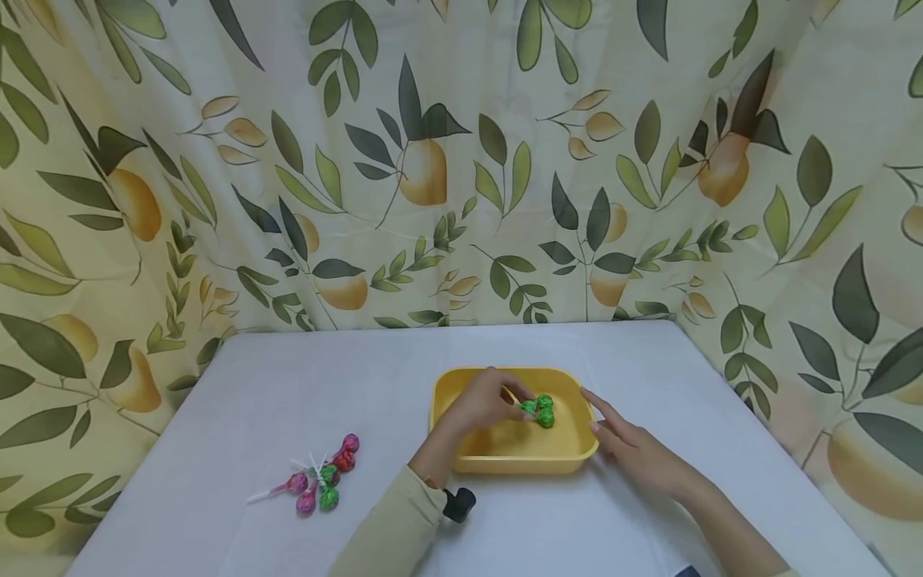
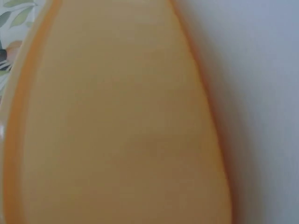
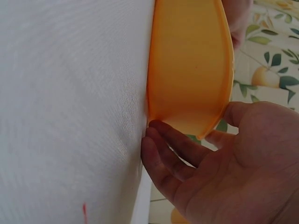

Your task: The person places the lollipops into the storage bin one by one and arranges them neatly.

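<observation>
Inside a yellow plastic tray (image 1: 505, 463), my left hand (image 1: 481, 403) has its fingers curled at a small cluster of green-wrapped lollipops (image 1: 546, 417). It pinches one green lollipop (image 1: 529, 406), whose stick is hidden by the hand. My right hand (image 1: 634, 453) touches the tray's right end from outside. In the right wrist view, that hand's relaxed fingers (image 3: 170, 151) lie by the foot of the tray wall (image 3: 191, 65), with the thumb near the rim. Only the tray's wall (image 2: 121, 112) fills most of the left wrist view; the left hand does not show there.
Several pink, red and green lollipops (image 1: 306, 502) lie in a loose pile on the white-covered table (image 1: 216, 417), left of the tray. A leaf-and-fruit patterned curtain (image 1: 461, 160) hangs behind the table's far edge. A black wrist camera (image 1: 459, 505) sits beside the left sleeve.
</observation>
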`<state>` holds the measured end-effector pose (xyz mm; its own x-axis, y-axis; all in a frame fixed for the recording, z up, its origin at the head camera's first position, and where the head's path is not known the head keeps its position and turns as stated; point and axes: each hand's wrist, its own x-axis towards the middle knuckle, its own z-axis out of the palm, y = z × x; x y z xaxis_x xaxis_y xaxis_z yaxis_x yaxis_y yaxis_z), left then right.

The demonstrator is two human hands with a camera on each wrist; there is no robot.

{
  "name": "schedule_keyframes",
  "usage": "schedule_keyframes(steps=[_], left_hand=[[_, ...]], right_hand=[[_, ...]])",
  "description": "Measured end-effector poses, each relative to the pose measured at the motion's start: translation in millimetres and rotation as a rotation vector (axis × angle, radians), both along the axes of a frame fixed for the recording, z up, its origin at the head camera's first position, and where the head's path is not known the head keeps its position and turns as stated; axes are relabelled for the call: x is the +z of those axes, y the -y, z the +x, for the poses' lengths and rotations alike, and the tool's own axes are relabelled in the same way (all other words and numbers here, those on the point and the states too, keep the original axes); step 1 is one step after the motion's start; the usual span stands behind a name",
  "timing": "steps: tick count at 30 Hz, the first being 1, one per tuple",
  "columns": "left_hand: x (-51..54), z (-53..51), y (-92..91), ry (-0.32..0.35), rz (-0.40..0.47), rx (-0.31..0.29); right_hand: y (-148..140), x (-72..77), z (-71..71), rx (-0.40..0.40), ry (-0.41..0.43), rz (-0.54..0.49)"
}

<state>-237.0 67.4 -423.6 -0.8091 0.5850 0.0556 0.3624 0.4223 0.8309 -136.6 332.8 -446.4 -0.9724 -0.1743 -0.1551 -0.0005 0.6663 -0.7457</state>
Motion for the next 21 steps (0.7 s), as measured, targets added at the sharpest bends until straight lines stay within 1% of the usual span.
schedule_keyframes(steps=[4, 7, 9, 12, 15, 17, 21], left_hand=[[-5.5, 1.1, -4.4, -0.033, 0.027, -0.012], [-10.4, 2.1, -7.7, -0.045, 0.034, -0.01], [-13.8, 2.6, -9.8, -0.038, 0.034, -0.008], [-16.7, 5.1, -13.3, -0.009, 0.039, 0.002], [-17.5, 8.9, -17.4, 0.016, 0.047, 0.005], [-17.5, 11.0, -21.0, 0.014, 0.039, 0.003], [-17.5, 13.7, -29.5, -0.019, 0.022, -0.005]], right_hand=[[2, 1.4, -1.6, -0.001, 0.008, 0.002], [3, 1.8, -2.5, 0.0, 0.014, -0.002], [4, 1.8, -2.7, 0.0, 0.013, -0.003], [4, 1.4, -2.6, 0.001, 0.01, -0.002], [3, 0.9, -1.9, 0.002, 0.01, -0.002], [2, 0.9, -1.3, 0.005, 0.005, 0.0], [0, 1.5, 0.7, 0.008, -0.012, 0.014]])
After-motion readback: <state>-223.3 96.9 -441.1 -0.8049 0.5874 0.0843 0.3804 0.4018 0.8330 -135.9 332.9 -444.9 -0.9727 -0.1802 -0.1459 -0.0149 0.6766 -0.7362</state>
